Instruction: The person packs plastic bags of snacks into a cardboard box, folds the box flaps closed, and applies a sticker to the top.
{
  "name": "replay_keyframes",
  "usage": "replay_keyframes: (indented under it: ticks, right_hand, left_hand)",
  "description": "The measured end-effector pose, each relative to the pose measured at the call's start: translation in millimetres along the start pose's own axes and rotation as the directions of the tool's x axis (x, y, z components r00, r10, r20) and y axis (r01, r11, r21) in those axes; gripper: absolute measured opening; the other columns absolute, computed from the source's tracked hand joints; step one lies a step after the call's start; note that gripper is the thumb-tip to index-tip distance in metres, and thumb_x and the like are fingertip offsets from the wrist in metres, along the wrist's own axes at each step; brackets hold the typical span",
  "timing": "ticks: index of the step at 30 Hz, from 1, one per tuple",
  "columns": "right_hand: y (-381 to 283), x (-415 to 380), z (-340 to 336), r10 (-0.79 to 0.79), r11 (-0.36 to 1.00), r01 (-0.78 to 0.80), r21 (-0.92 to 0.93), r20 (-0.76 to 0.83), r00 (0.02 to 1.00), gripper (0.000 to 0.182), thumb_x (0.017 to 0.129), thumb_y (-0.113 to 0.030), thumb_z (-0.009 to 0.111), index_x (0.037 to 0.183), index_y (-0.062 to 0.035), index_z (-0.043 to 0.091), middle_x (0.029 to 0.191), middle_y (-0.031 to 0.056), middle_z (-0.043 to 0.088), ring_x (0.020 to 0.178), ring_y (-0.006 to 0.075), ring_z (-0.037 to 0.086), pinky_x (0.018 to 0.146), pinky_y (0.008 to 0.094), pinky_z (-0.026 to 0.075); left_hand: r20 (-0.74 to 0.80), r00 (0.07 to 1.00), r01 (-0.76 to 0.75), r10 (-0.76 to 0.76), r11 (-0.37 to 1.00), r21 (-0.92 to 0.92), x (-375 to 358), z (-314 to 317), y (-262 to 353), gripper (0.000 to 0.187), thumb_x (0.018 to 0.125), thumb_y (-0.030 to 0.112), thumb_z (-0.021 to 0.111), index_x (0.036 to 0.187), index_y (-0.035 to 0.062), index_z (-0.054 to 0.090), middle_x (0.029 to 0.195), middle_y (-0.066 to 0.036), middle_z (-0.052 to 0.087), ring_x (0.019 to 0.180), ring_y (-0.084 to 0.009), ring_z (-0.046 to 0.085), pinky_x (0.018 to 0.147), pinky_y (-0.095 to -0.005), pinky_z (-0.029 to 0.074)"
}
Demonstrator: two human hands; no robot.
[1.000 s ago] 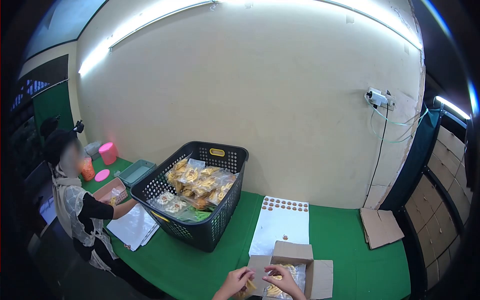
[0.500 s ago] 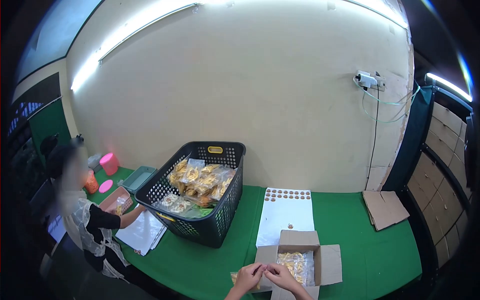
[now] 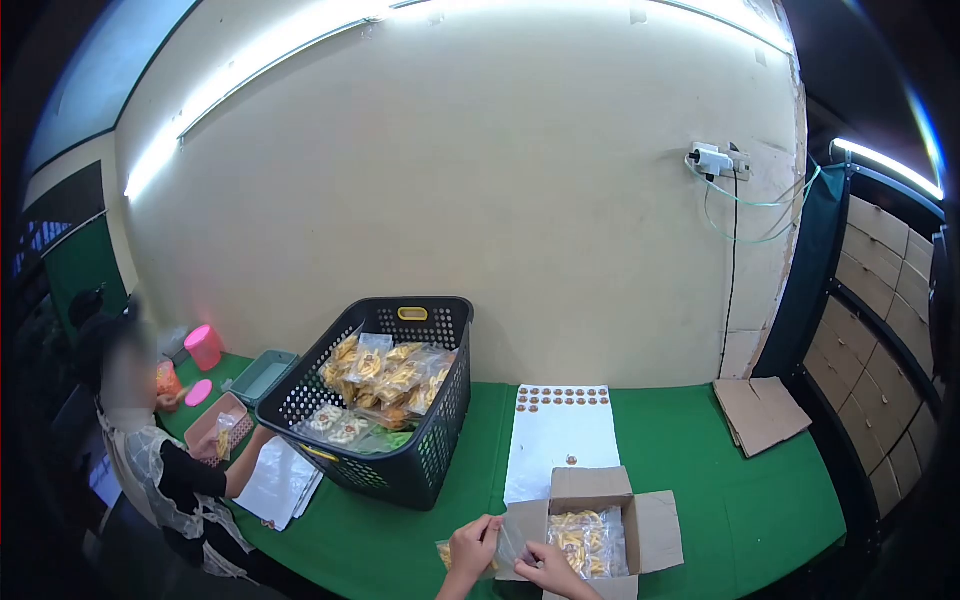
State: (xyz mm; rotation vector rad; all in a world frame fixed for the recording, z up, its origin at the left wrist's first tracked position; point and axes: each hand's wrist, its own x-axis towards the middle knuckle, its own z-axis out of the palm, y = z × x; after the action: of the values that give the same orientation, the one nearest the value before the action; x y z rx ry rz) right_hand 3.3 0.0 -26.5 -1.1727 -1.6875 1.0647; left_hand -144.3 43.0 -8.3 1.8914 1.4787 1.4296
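Observation:
Between my hands is a clear plastic bag [image 3: 513, 540], its upper part stretched flat in front of the cardboard box's left flap. My left hand [image 3: 472, 548] pinches the bag's left edge. At the right edge, the fingers of my right hand [image 3: 550, 570] are closed on it too. Yellow snack pieces [image 3: 443, 552] in plastic show beside and partly behind my left hand. Just right of my hands, an open cardboard box [image 3: 655, 545] holds clear packets of yellow snacks [image 3: 590, 540]. Behind it lies a white sheet [image 3: 555, 435] with rows of small round brown stickers and one set apart.
A tall black basket [image 3: 440, 440] full of snack packets stands left of centre on the green table [image 3: 700, 470]. Flat cardboard [image 3: 762, 412] lies at the right. A co-worker [image 3: 185, 470] reaches toward a pink basket [image 3: 240, 430] beside white sheets [image 3: 280, 480].
My hands, which were together at the fingertips, have moved apart, and the clear bag now shows stretched between them. The view has shifted slightly. The co-worker's other hand now shows near the orange container.

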Motion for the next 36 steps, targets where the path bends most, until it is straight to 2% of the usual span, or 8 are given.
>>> replay_keyframes:
  ticks: [9, 14, 17, 22, 26, 29, 30, 36]
  right_hand:
    - [6, -14, -1, 0.191, 0.916, -0.200, 0.348, 0.060, 0.980, 0.023, 0.081, -0.021, 0.055, 0.093, -0.0019, 0.057, 0.076, 0.0037, 0.056, 0.070, 0.0105, 0.053, 0.061, 0.0260, 0.044]
    - [31, -23, -14, 0.399, 0.814, -0.301, 0.497, -0.101, 0.912, 0.022, 0.081, -0.021, 0.052, 0.091, -0.0022, 0.055, 0.073, 0.0023, 0.054, 0.062, 0.0106, 0.052, 0.053, 0.0221, 0.042]
    - [28, -22, -14, 0.359, 0.839, -0.253, 0.482, -0.140, 0.923, 0.022, 0.082, -0.020, 0.050, 0.091, -0.0016, 0.055, 0.072, 0.0025, 0.055, 0.063, 0.0106, 0.052, 0.053, 0.0215, 0.042]
    - [37, -13, -5, 0.226, 0.962, -0.165, 0.217, -0.296, 0.928, 0.033, 0.072, -0.027, 0.070, 0.068, -0.0014, 0.050, 0.061, -0.0003, 0.046, 0.056, 0.0056, 0.039, 0.048, 0.0236, 0.034]
    - [-3, 0, -17, -0.344, 0.893, 0.115, -0.434, -0.497, 0.796, 0.027, 0.073, -0.025, 0.068, 0.069, -0.0019, 0.055, 0.063, 0.0060, 0.052, 0.057, 0.0184, 0.048, 0.051, 0.0287, 0.038]
    - [7, 7, -23, -0.347, 0.898, 0.290, -0.330, -0.128, 0.929, 0.022, 0.077, -0.023, 0.062, 0.080, -0.0021, 0.056, 0.068, 0.0094, 0.056, 0.061, 0.0226, 0.054, 0.054, 0.0310, 0.042]
    - [-11, 3, -19, -0.033, 0.987, 0.026, -0.159, -0.047, 0.998, 0.019, 0.082, -0.021, 0.056, 0.087, -0.0026, 0.055, 0.072, 0.0123, 0.057, 0.065, 0.0264, 0.056, 0.059, 0.0333, 0.044]
    - [-31, 15, 10, -0.136, 0.990, 0.130, -0.056, -0.114, 0.984, 0.024, 0.084, -0.022, 0.053, 0.078, 0.0007, 0.052, 0.061, 0.0129, 0.051, 0.053, 0.0227, 0.049, 0.051, 0.0324, 0.040]
  left_hand:
    - [0.265, 0.944, 0.275, -0.197, 0.912, -0.303, -15, 19, -28, 0.018, 0.084, 0.016, 0.053, 0.081, -0.0009, 0.057, 0.065, -0.007, 0.058, 0.062, -0.0077, 0.052, 0.060, -0.0235, 0.043]
    - [0.078, 0.949, -0.312, 0.306, 0.947, 0.074, -38, 33, 3, 0.019, 0.077, 0.013, 0.062, 0.091, 0.0011, 0.058, 0.088, -0.011, 0.059, 0.077, -0.0246, 0.059, 0.072, -0.0280, 0.046]
    - [0.445, 0.892, 0.038, 0.072, 0.972, -0.233, -68, 43, -15, 0.052, 0.074, 0.025, 0.066, 0.117, 0.0066, 0.044, 0.118, -0.016, 0.042, 0.107, -0.0314, 0.044, 0.087, -0.0370, 0.039]
    - [0.355, 0.929, -0.024, 0.099, 0.977, -0.211, -45, 22, 11, 0.015, 0.078, 0.005, 0.057, 0.092, -0.0009, 0.058, 0.086, -0.011, 0.060, 0.084, -0.0232, 0.060, 0.074, -0.0287, 0.047]
    - [0.384, 0.922, 0.029, 0.058, 0.976, -0.217, -44, 13, 6, 0.011, 0.079, 0.004, 0.053, 0.087, -0.0014, 0.058, 0.082, -0.012, 0.060, 0.075, -0.0214, 0.061, 0.066, -0.0278, 0.047]
    - [0.317, 0.944, -0.044, 0.088, 0.989, -0.141, -44, 5, 7, 0.010, 0.080, 0.004, 0.051, 0.083, -0.0021, 0.058, 0.076, -0.012, 0.059, 0.067, -0.0203, 0.060, 0.060, -0.0274, 0.047]
    - [0.283, 0.957, -0.011, 0.060, 0.985, -0.171, -41, 3, 12, 0.010, 0.080, 0.004, 0.051, 0.082, -0.0022, 0.058, 0.073, -0.011, 0.059, 0.065, -0.0202, 0.060, 0.059, -0.0274, 0.047]
    - [0.063, 0.998, 0.041, -0.028, 0.978, -0.207, -30, -12, 4, 0.015, 0.081, 0.011, 0.055, 0.073, -0.0015, 0.059, 0.062, -0.009, 0.058, 0.057, -0.0168, 0.059, 0.053, -0.0274, 0.045]
